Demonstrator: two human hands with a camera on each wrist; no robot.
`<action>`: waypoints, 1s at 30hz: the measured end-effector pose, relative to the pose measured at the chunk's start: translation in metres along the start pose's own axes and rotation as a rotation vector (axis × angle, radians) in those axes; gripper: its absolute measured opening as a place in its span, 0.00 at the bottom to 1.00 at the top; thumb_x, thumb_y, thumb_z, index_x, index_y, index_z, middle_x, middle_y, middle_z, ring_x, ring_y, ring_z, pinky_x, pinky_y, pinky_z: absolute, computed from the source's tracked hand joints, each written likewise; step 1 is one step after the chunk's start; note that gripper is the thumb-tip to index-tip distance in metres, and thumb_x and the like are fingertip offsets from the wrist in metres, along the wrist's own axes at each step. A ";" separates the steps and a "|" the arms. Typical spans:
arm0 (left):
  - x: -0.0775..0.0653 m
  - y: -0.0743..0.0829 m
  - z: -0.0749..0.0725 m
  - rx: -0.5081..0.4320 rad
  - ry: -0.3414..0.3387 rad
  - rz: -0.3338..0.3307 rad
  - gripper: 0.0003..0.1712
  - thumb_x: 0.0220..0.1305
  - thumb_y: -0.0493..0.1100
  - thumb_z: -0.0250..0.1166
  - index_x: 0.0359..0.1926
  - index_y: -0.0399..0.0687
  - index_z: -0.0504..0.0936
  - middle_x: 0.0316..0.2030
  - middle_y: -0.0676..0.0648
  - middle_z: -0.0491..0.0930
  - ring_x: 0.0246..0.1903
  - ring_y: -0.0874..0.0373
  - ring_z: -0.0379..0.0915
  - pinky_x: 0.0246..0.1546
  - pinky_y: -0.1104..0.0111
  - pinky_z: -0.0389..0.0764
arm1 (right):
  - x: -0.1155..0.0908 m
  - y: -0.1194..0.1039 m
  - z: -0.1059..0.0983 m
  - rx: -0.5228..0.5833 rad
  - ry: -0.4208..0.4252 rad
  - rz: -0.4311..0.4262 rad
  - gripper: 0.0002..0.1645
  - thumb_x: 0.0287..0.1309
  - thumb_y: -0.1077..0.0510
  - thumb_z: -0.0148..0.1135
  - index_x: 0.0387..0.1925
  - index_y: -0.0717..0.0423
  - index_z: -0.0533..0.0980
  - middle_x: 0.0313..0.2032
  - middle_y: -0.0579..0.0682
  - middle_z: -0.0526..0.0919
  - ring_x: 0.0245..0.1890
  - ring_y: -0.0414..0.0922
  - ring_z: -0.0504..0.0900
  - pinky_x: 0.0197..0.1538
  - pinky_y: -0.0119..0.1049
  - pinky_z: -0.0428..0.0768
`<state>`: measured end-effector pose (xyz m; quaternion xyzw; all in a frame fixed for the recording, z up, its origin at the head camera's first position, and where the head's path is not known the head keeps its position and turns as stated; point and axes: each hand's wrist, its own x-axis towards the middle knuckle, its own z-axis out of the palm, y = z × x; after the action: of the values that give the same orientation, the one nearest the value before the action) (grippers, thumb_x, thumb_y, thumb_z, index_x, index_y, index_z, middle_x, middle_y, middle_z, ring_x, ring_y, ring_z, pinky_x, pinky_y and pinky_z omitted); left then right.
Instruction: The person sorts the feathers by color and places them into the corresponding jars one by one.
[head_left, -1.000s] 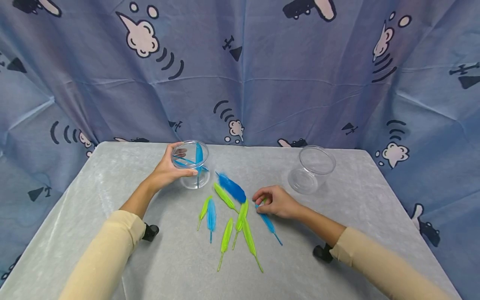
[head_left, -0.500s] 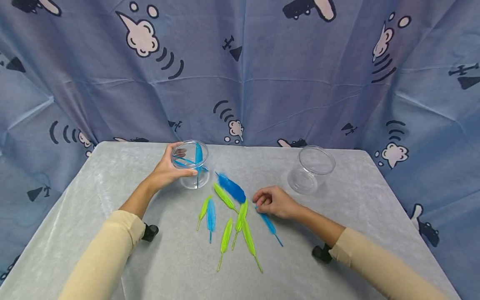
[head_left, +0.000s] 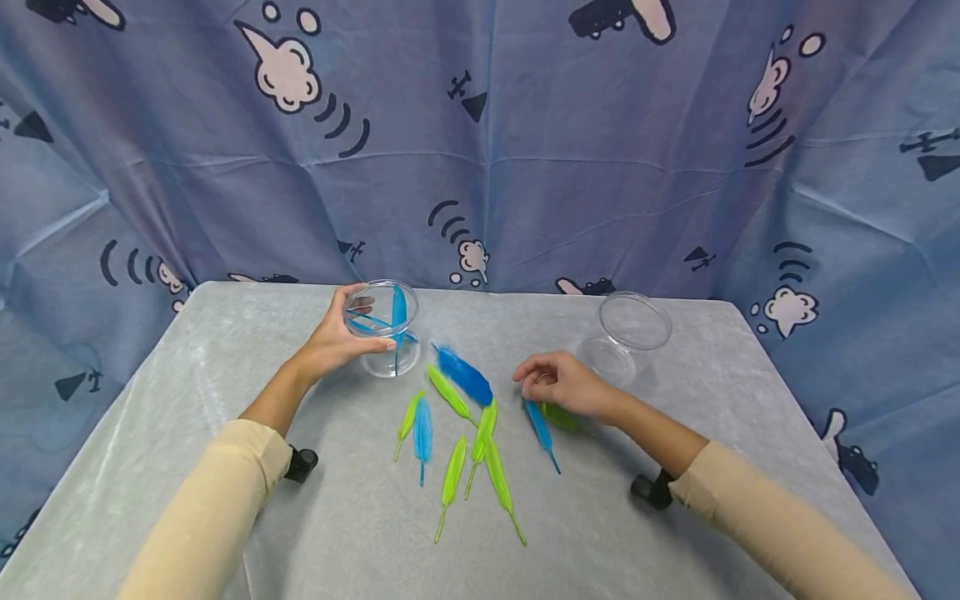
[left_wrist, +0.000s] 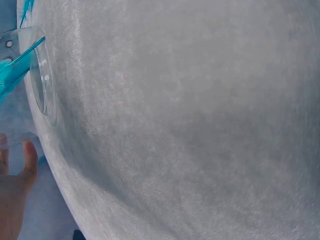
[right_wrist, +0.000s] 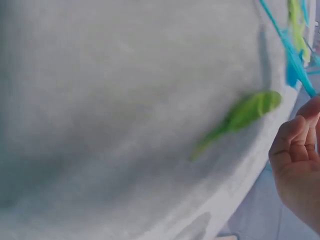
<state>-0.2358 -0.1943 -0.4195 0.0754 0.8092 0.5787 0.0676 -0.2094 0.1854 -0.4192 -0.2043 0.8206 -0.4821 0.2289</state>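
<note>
My left hand (head_left: 341, 329) grips a clear plastic cup (head_left: 397, 362) round its upper part; several blue feathers (head_left: 399, 308) stand and lean inside it. In the left wrist view, a feather (left_wrist: 15, 72) shows through the cup wall. My right hand (head_left: 566, 383) pinches a blue feather (head_left: 540, 427) by its tip, quill hanging down. The right wrist view has this feather (right_wrist: 290, 50) off the table with a shadow beside it. Below that hand lies a green feather (head_left: 558, 417), partly covered by the hand in the head view.
Between the hands lie several green feathers (head_left: 453, 471), a light blue feather (head_left: 423, 429) and a fluffy dark blue feather (head_left: 465, 375). A second clear cup (head_left: 636, 321) stands behind my right hand. A patterned blue curtain (head_left: 525, 208) hangs behind the grey table (head_left: 337, 517).
My right hand has lifted the blue feather and moved slightly back and to the right, uncovering the green feather under it. The left hand and its cup have stayed put.
</note>
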 end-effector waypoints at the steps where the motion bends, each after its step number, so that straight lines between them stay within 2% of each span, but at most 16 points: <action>1: 0.000 0.000 0.000 0.001 0.000 0.002 0.59 0.54 0.43 0.77 0.76 0.50 0.45 0.73 0.37 0.56 0.69 0.40 0.57 0.62 0.47 0.69 | 0.000 -0.003 -0.002 0.008 0.002 0.006 0.14 0.61 0.67 0.60 0.48 0.71 0.78 0.34 0.54 0.81 0.31 0.44 0.78 0.37 0.30 0.78; 3: 0.001 0.000 0.000 0.006 -0.001 0.003 0.60 0.54 0.43 0.77 0.76 0.50 0.45 0.72 0.37 0.56 0.68 0.40 0.58 0.62 0.47 0.70 | 0.001 -0.010 -0.006 0.012 0.012 0.022 0.15 0.62 0.67 0.58 0.49 0.72 0.77 0.34 0.54 0.81 0.32 0.44 0.78 0.38 0.30 0.78; 6: 0.001 0.001 0.000 0.009 -0.003 0.003 0.60 0.54 0.43 0.77 0.76 0.51 0.45 0.72 0.38 0.56 0.68 0.40 0.58 0.61 0.47 0.70 | 0.002 -0.022 -0.015 0.019 0.026 0.038 0.17 0.64 0.66 0.56 0.52 0.71 0.76 0.35 0.54 0.80 0.34 0.52 0.80 0.43 0.39 0.82; 10: 0.000 0.002 -0.001 0.002 -0.002 0.005 0.60 0.54 0.42 0.77 0.76 0.51 0.44 0.73 0.37 0.55 0.71 0.41 0.55 0.62 0.46 0.68 | 0.004 -0.039 -0.028 0.015 0.071 0.034 0.16 0.66 0.65 0.56 0.53 0.65 0.76 0.38 0.55 0.80 0.39 0.56 0.82 0.50 0.50 0.81; 15: 0.000 0.003 -0.001 -0.006 0.002 0.001 0.60 0.54 0.41 0.77 0.76 0.53 0.45 0.73 0.38 0.55 0.72 0.42 0.52 0.63 0.45 0.67 | 0.007 -0.054 -0.037 -0.004 0.138 0.000 0.13 0.67 0.65 0.58 0.52 0.62 0.78 0.40 0.58 0.80 0.36 0.49 0.83 0.42 0.38 0.81; 17: 0.000 0.002 0.000 -0.007 0.002 0.002 0.60 0.54 0.41 0.77 0.76 0.52 0.45 0.73 0.38 0.55 0.72 0.41 0.53 0.63 0.45 0.68 | 0.009 -0.057 -0.038 -0.002 0.148 -0.013 0.13 0.67 0.65 0.59 0.52 0.63 0.77 0.40 0.58 0.80 0.34 0.47 0.83 0.40 0.36 0.81; 22: 0.000 0.002 0.000 -0.005 0.000 0.000 0.60 0.54 0.42 0.77 0.76 0.52 0.45 0.73 0.38 0.56 0.69 0.40 0.58 0.62 0.46 0.70 | 0.013 -0.063 -0.037 0.016 0.149 -0.027 0.13 0.66 0.66 0.60 0.51 0.63 0.78 0.40 0.58 0.80 0.35 0.46 0.85 0.41 0.37 0.82; 26: -0.001 0.002 0.000 -0.006 -0.004 -0.003 0.60 0.54 0.42 0.77 0.76 0.52 0.44 0.73 0.37 0.55 0.67 0.39 0.61 0.61 0.47 0.70 | 0.017 -0.068 -0.035 0.023 0.162 -0.027 0.13 0.65 0.66 0.60 0.51 0.63 0.78 0.40 0.58 0.80 0.38 0.52 0.86 0.43 0.37 0.83; 30: -0.002 0.003 0.000 -0.010 -0.001 -0.005 0.60 0.54 0.42 0.77 0.76 0.52 0.45 0.73 0.37 0.55 0.67 0.39 0.60 0.61 0.46 0.70 | 0.021 -0.075 -0.033 0.018 0.179 -0.035 0.12 0.65 0.67 0.59 0.50 0.63 0.79 0.40 0.59 0.81 0.40 0.55 0.86 0.46 0.41 0.83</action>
<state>-0.2342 -0.1937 -0.4169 0.0734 0.8065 0.5825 0.0701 -0.2368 0.1628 -0.3426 -0.1727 0.8296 -0.5100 0.1478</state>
